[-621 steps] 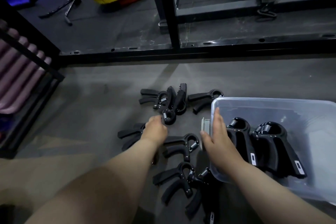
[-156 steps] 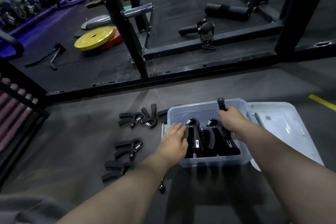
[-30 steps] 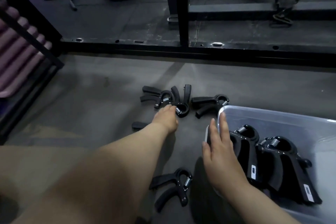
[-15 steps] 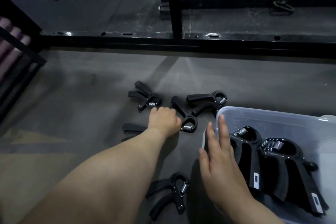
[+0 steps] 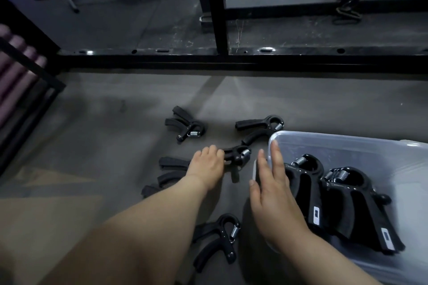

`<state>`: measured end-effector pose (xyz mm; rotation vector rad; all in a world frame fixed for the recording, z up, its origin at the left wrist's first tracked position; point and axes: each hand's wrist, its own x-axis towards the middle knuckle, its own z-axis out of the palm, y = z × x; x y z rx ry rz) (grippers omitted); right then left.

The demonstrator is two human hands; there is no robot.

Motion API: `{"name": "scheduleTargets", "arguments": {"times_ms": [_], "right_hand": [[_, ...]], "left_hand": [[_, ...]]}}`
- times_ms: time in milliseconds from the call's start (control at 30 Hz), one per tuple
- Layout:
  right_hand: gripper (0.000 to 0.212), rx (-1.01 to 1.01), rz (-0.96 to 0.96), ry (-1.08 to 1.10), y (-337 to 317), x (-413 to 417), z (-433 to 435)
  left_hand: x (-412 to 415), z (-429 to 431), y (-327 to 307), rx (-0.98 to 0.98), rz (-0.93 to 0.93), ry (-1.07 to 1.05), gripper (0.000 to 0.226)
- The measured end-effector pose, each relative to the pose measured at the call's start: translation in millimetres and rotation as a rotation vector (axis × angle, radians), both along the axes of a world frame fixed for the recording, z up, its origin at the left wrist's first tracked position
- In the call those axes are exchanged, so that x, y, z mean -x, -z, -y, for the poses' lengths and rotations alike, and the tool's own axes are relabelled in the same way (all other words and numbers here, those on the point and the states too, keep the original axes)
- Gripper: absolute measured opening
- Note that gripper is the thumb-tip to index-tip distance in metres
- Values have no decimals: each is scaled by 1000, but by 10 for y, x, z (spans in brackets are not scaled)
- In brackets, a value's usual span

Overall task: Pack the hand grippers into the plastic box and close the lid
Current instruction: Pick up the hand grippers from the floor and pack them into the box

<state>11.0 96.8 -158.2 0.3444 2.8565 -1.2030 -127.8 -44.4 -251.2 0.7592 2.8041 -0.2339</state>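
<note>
Low at the right sits the plastic box, open, with two packed hand grippers standing inside. On the box's left rim the right hand lies flat, fingers straight. Just left of the box the left hand curls round the handle of one gripper. Held by its end, it could swing and snag the rim. It is black with a bare steel spring. Loose grippers lie farther left of the box.

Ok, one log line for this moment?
left hand: grips black spring hand gripper | right hand: flat against clear plastic box corner | box: open, black grippers inside
</note>
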Motion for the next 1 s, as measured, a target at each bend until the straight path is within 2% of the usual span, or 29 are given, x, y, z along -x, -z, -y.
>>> {"name": "scheduleTargets", "arguments": {"times_ms": [167, 333, 500, 633, 733, 833, 900, 1000], "right_hand": [[63, -33, 9, -10, -25, -27, -1], [63, -101, 39, -26, -25, -47, -5], [69, -69, 116, -97, -82, -158, -34], [73, -32, 147, -179, -163, -274, -95], [59, 169, 134, -132, -317, -297, -162], [44, 467, 33, 102, -564, -298, -232], [43, 690, 2, 189, -739, -275, -271], [41, 958, 69, 266, -867, -274, -411]], "left_hand": [[-190, -27, -379, -154, 161, -291, 36], [-457, -35, -769, -437, 212, -520, 35], [-691, -50, -1154, -690, 237, -667, 38], [-848, -117, -1476, -990, 392, -887, 30], [-1008, -204, -1756, -1184, 577, -919, 23], [-1115, -337, -1891, -1281, 664, -849, 23], [-1185, -466, -1910, -1249, 623, -758, 26], [-1353, -759, -1906, -1100, 493, -580, 23]]}}
